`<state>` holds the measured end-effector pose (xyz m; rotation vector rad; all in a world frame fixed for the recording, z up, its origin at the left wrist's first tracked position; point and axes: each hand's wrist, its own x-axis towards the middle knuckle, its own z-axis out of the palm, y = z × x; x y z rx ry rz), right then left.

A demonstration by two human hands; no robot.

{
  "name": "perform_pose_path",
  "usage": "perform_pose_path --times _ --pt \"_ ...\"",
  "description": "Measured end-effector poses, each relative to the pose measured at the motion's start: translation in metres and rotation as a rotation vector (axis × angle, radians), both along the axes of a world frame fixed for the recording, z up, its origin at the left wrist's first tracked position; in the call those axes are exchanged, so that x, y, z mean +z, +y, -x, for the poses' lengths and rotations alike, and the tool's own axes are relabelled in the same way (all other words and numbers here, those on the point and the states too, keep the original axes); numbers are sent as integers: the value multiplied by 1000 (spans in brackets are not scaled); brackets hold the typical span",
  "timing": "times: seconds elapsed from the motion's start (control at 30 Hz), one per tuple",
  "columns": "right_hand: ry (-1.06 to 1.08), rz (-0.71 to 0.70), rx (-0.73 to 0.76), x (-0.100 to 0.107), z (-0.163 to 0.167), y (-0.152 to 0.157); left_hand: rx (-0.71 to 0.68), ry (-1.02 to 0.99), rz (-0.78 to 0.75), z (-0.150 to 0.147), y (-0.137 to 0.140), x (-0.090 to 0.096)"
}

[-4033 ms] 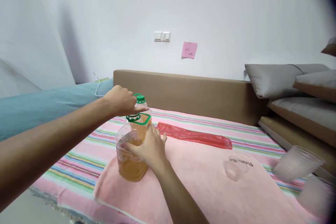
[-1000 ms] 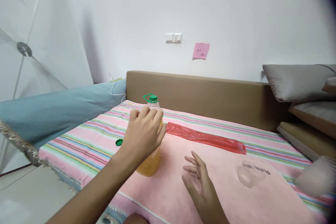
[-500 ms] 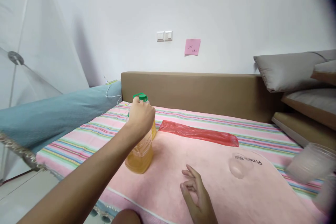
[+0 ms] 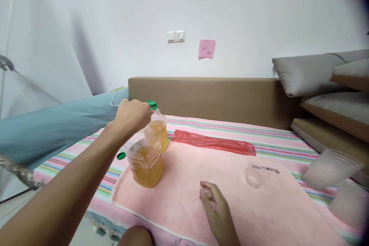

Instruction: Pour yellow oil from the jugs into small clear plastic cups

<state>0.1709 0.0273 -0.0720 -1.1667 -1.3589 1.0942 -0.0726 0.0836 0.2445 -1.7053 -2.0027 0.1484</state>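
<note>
Front jug [image 4: 147, 171] is on the left part of the pink mat [image 4: 187, 203], w/ back jug [image 4: 159, 132] just behind it. L hand [image 4: 134, 115] is up at the top of front jug, fingers bent in like a fist. Can't tell if they're clamped on the neck or handle b/c the hand hides that bit. R hand [image 4: 217, 213] is low over the mat, holding nothing, fingers curled & close together, well apart from the jug.

Front jug is approx half full of yellow-brown stuff, so it's prob. heavy at the bottom & light up top. The see-thru plastic looks thin, so a hard squeeze on the sides may dent it & push stuff up. It prob. won't break, but smooth sides could get slippery if wet. Best hold: one hand at the neck, the other flat under or low on the side, esp. if it tips, b/c the inside will slosh. A loose green cap [image 4: 121, 155] is on the stripy sheet [image 4: 102, 190] nearby, so front jug may be open; keep it upright.
</note>
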Motion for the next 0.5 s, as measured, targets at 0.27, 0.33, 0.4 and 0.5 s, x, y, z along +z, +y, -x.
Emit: perform_pose_path --times 0.27,0.33,0.4,0.5 --pt "43 -85 4 8 -3 2 36 -307 20 34 5 19" --pt "53 -92 -3 10 -3 4 -26 -352 33 34 0 24" --pt "63 -91 -4 12 -3 5 -75 -379 30 29 -5 29" --pt "82 -80 -2 16 -5 8 -112 -388 -55 13 -9 41"
